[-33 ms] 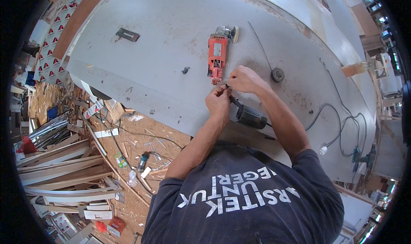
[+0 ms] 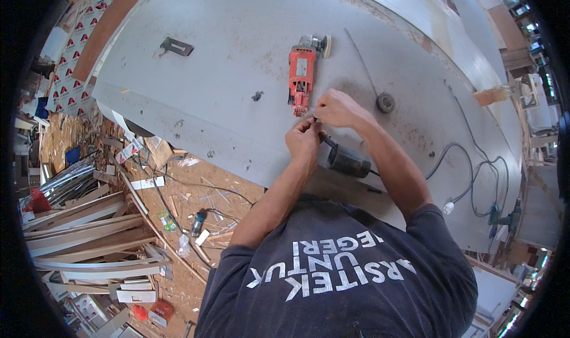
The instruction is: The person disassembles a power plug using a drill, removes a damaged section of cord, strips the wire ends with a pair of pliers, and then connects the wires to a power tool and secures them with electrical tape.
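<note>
My left hand (image 2: 304, 137) is closed in a pinch on a dark cord (image 2: 323, 137) that runs up out of a black cylindrical housing cover (image 2: 348, 162). Against its fingertips my right hand (image 2: 339, 110) is also pinched together; whatever small part lies between its fingers is hidden. Just beyond both hands a red angle grinder (image 2: 301, 71) lies on the grey board, its rear end bare of a cover and its disc head pointing away. The cover rests on its side between my forearms, with the cord continuing from its other end.
A roll of black tape (image 2: 385, 103) with a thin strip stretching away sits right of the grinder. A dark slotted metal piece (image 2: 177, 46) lies at far left of the grey board (image 2: 225, 83). Looped cable and a white plug (image 2: 448, 208) are at right; stacked wood strips (image 2: 95, 237) fill the left floor.
</note>
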`<state>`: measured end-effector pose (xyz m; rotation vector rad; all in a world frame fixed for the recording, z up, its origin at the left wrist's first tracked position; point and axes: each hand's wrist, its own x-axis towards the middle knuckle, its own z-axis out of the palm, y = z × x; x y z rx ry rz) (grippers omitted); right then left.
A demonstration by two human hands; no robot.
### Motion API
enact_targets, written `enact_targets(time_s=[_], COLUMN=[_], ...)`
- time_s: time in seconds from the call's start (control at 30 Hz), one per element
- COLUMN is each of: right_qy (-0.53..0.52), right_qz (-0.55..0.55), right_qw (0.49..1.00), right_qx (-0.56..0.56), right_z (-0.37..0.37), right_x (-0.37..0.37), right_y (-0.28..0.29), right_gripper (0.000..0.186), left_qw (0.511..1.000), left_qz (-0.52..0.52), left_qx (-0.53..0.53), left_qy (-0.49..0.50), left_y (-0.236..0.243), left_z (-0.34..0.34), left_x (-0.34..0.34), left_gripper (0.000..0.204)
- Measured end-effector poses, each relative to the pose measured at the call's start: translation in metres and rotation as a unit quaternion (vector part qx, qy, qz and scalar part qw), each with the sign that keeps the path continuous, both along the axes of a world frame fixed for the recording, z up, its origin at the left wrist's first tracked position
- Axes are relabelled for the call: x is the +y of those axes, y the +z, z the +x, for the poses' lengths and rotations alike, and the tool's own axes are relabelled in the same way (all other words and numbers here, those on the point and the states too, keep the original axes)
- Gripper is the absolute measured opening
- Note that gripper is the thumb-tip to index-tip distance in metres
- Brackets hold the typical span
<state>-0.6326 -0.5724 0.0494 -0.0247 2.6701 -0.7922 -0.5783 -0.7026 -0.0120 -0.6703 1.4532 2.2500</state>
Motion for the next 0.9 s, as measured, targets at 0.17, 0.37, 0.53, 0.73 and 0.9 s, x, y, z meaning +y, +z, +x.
enact_targets(time_s=[0.17, 0.37, 0.53, 0.73, 0.9], right_qy=[-0.028, -0.068, -0.068, -0.075, -0.034], right_qz=[-0.068, -0.127, -0.147, -0.156, -0.100], right_qw=[0.994, 0.982, 0.981, 0.980, 0.994], right_qx=[-0.086, -0.120, -0.106, -0.094, -0.028], right_z=[-0.004, -0.001, 0.002, 0.004, 0.007], right_x=[0.005, 0.015, 0.012, 0.012, 0.014], right_y=[0.017, 0.003, 0.002, -0.005, -0.021], right_gripper=[0.024, 0.024, 0.026, 0.026, 0.024], left_qw=[0.999, 0.988, 0.983, 0.992, 0.998], left_qz=[0.033, 0.130, 0.151, 0.101, 0.030], left_qx=[-0.013, -0.054, -0.074, -0.061, -0.042], left_qy=[-0.028, -0.059, -0.069, -0.037, -0.023], left_y=[0.001, 0.008, 0.006, 0.002, 0.015], left_z=[-0.001, -0.005, -0.015, -0.015, -0.013], left_x=[-0.006, -0.022, -0.020, -0.011, -0.006], left_gripper=[0.018, 0.012, 0.010, 0.009, 0.009])
